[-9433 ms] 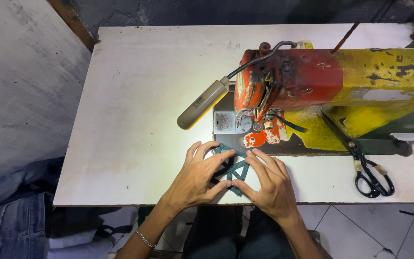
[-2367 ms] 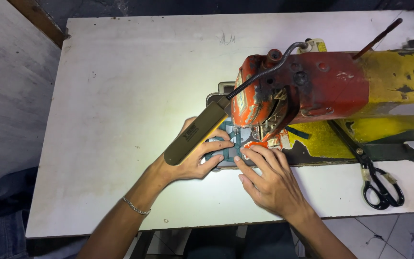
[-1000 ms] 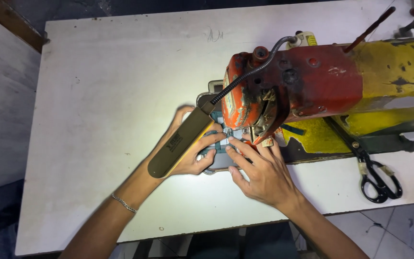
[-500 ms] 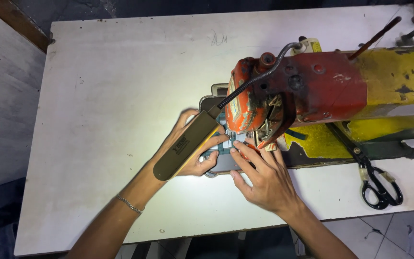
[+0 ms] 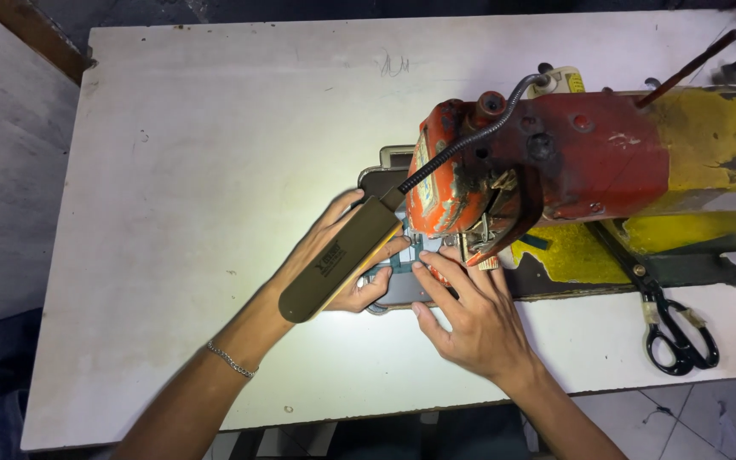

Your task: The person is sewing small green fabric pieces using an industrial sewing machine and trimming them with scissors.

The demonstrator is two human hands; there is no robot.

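Two hands at a sewing machine (image 5: 572, 162) on a white table (image 5: 198, 145).

Item: small dark grey-green fabric piece (image 5: 402, 264), flat on the machine bed under the red head, just left of the needle area. Mostly hidden by the lamp and fingers; its outline cannot be made out in full. Lit brightly from above.

Left hand (image 5: 334, 264): palm down, fingers spread flat, reaching in from the lower left; fingertips press on the piece. Much of the hand lies beneath the lamp (image 5: 342, 260). Thumb curls toward the near edge of the piece. Nothing is gripped. A thin chain bracelet (image 5: 230, 359) sits on the wrist.

Right hand (image 5: 470, 319): palm down, open, coming in from the lower right. Fingers extended toward the needle area, tips resting on the piece's right edge, just beside the presser foot. Nothing is gripped; the hand presses flat.

Machine: worn red head, yellow chipped arm running to the right. The lamp is an olive-brown bar on a flexible black neck, angled down to the left.

Also: black-handled scissors (image 5: 675, 328), on the table at right, blades partly on the machine base, well apart from both hands.
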